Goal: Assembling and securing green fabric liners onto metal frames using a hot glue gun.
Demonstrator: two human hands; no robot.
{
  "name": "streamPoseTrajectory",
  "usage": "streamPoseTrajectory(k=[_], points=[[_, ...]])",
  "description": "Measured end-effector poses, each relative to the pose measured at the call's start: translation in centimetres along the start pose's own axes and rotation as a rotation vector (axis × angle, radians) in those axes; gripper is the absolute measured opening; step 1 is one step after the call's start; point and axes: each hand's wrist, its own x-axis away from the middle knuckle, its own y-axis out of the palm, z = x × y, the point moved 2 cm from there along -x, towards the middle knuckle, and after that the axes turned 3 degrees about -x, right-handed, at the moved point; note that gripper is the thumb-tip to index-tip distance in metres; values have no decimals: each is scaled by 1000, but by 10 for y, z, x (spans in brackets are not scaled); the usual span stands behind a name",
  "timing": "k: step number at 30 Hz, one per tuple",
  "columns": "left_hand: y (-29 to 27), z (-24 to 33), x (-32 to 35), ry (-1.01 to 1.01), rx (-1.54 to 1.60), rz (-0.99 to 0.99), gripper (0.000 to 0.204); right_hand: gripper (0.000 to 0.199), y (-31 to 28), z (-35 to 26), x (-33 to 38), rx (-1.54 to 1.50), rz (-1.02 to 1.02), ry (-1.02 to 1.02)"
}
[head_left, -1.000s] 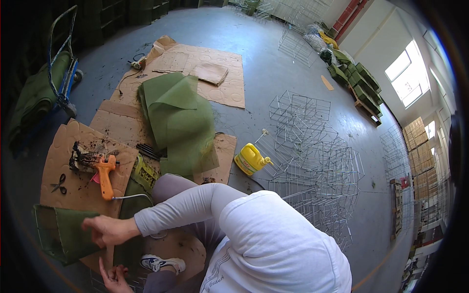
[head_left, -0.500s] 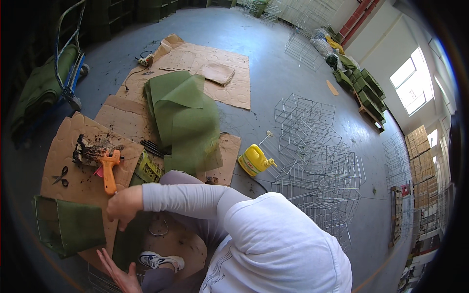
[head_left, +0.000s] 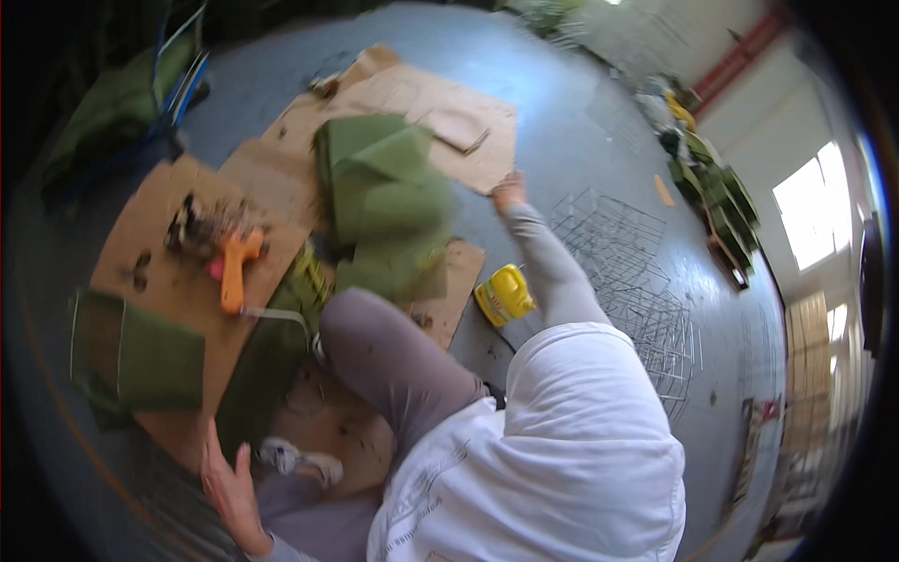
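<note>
Blurrily, right hand (head_left: 508, 191) grip unreadable by cardboard (head_left: 468, 155); left hand (head_left: 228, 487) splayed flat.

Head-worn fisheye, looking steeply down, floor close

Fabric pile (head_left: 384, 201) lies on cardboard (head_left: 169, 234), tool (head_left: 234, 267) to its left, wire baskets (head_left: 637, 272) right.

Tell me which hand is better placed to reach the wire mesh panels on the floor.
Right, most likely. The right hand is stretched out beside the wire mesh panels; the left hand rests low near the green fabric piece, on the body's far side.
</note>
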Motion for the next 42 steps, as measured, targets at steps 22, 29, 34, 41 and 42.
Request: streamPoseTrajectory(k=[22, 29, 34, 41, 42], points=[[18, 46, -23, 162, 264, 308, 35, 26, -54, -78, 99, -689, 432, -675], [22, 58, -30, 257, 260, 345, 44, 24, -6, -57, 135, -507, 619, -657], [14, 56, -29, 230, 339, 302, 47, 17, 73, 12, 132, -56, 253, -417], [34, 118, -31, 418, 396, 287, 50, 21, 91, 19, 157, -510, 365, -323], [39, 131, -30, 473, 401, 279, 52, 21, 96, 17, 160, -558, 361, -340]])
